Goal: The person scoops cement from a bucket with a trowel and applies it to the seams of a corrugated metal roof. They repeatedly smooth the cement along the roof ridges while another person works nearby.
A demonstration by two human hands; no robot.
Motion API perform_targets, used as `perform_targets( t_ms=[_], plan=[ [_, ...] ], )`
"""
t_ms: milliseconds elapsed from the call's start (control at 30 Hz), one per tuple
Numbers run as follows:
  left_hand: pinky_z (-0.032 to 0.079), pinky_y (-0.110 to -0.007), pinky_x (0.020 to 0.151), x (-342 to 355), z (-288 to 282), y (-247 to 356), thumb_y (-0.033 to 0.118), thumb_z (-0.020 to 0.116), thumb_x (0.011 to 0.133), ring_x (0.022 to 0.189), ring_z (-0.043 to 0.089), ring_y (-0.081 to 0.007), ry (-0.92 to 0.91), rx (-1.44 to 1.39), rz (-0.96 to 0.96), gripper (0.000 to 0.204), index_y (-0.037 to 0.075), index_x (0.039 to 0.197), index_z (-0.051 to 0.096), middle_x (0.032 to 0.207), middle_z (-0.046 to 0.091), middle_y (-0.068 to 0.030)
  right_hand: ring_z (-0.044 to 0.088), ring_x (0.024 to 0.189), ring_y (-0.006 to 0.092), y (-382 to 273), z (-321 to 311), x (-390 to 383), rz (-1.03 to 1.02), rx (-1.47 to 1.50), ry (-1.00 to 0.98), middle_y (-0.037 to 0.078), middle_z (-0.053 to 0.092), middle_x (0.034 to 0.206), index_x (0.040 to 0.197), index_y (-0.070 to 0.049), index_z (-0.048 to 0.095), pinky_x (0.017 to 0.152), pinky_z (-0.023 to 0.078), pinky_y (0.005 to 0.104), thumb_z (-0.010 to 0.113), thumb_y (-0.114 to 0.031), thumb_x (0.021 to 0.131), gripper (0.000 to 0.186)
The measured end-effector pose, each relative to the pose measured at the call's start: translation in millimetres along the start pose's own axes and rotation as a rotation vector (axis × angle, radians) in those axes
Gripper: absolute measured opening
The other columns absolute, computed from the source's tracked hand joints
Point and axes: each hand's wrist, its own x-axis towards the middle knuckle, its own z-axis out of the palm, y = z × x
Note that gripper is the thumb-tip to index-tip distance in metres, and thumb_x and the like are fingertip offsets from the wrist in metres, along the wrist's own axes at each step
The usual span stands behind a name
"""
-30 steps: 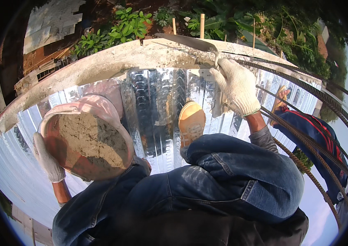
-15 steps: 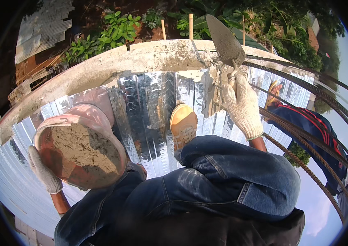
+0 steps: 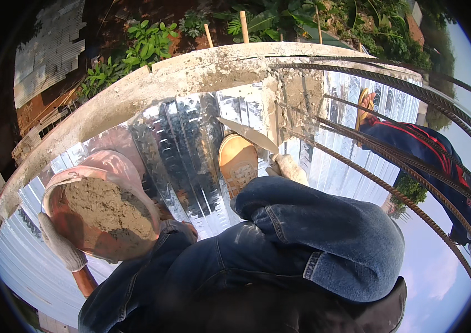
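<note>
My left hand (image 3: 62, 244), in a pale knitted glove, grips the side of a pinkish bucket (image 3: 56, 183) containing grey wet mortar (image 3: 108, 213). My right hand (image 3: 286, 168), also gloved and partly hidden behind my bent right knee, holds a trowel (image 3: 246, 133) low beside my tan shoe (image 3: 236, 161). The trowel's blade points up and left, over the shiny ribbed metal sheet (image 3: 180, 139). Just beyond my right hand, a rough, mortar-smeared concrete patch (image 3: 296, 94) joins the sheet's far edge.
A concrete ledge (image 3: 108, 105) curves along the far side, with bamboo stakes (image 3: 244, 28) and plants below. Several rusty rebars (image 3: 357, 169) cross the right side. Beyond them is another person's leg in dark trousers (image 3: 424, 144) with a sandalled foot (image 3: 365, 105).
My right hand has come down and toward me with the trowel, whose blade has dropped from over the ledge to beside my shoe. My left hand still holds the bucket, slightly lower in view.
</note>
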Motion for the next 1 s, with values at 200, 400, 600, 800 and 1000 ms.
perform_targets(
  t_ms=[200, 400, 600, 800, 1000],
  plan=[
    [0.052, -0.030, 0.089, -6.3, 16.9, 8.2, 0.052, 0.065, 0.111, 0.098, 0.062, -0.0136, 0.053, 0.067, 0.089, 0.050, 0.004, 0.122, 0.074, 0.108, 0.069, -0.0013, 0.072, 0.099, 0.0413, -20.1, 36.5, -63.6, 0.156, 0.252, -0.122, 0.020, 0.068, 0.109, 0.127, -0.006, 0.062, 0.087, 0.058, 0.0477, 0.078, -0.021, 0.099, 0.035],
    [0.052, -0.030, 0.091, -1.7, 9.4, 5.5, 0.051, 0.062, 0.113, 0.100, 0.061, -0.0130, 0.036, 0.077, 0.142, 0.051, 0.002, 0.124, 0.074, 0.111, 0.069, -0.0015, 0.074, 0.099, 0.0401, -30.6, 53.4, -113.9, 0.245, 0.418, -0.182, 0.020, 0.070, 0.107, 0.126, -0.007, 0.064, 0.086, 0.058, 0.0470, 0.077, -0.023, 0.100, 0.033],
    [0.051, -0.033, 0.096, 3.3, 10.9, 2.4, 0.051, 0.061, 0.113, 0.103, 0.063, -0.0171, 0.006, 0.106, 0.143, 0.053, 0.001, 0.124, 0.075, 0.114, 0.070, -0.0042, 0.075, 0.099, 0.0389, -2.0, 23.9, -150.3, 0.372, 0.471, -0.150, 0.019, 0.072, 0.105, 0.125, -0.007, 0.065, 0.086, 0.058, 0.0463, 0.077, -0.024, 0.100, 0.032],
    [0.051, -0.033, 0.096, -1.7, 14.1, 9.3, 0.053, 0.059, 0.113, 0.100, 0.064, -0.0182, -0.058, 0.131, 0.103, 0.055, 0.001, 0.121, 0.076, 0.109, 0.072, -0.0038, 0.076, 0.099, 0.0377, 4.3, 9.3, -163.7, 0.438, 0.484, -0.128, 0.019, 0.073, 0.103, 0.124, -0.007, 0.067, 0.086, 0.058, 0.0456, 0.076, -0.025, 0.101, 0.030],
    [0.052, -0.032, 0.095, 0.3, 1.0, 5.8, 0.053, 0.059, 0.113, 0.100, 0.064, -0.0169, -0.063, 0.139, 0.173, 0.055, 0.002, 0.123, 0.075, 0.111, 0.071, -0.0039, 0.077, 0.099, 0.0366, 12.8, 16.9, -134.3, 0.398, 0.504, -0.104, 0.019, 0.075, 0.101, 0.123, -0.007, 0.068, 0.086, 0.058, 0.0449, 0.076, -0.026, 0.102, 0.029]
  ],
)
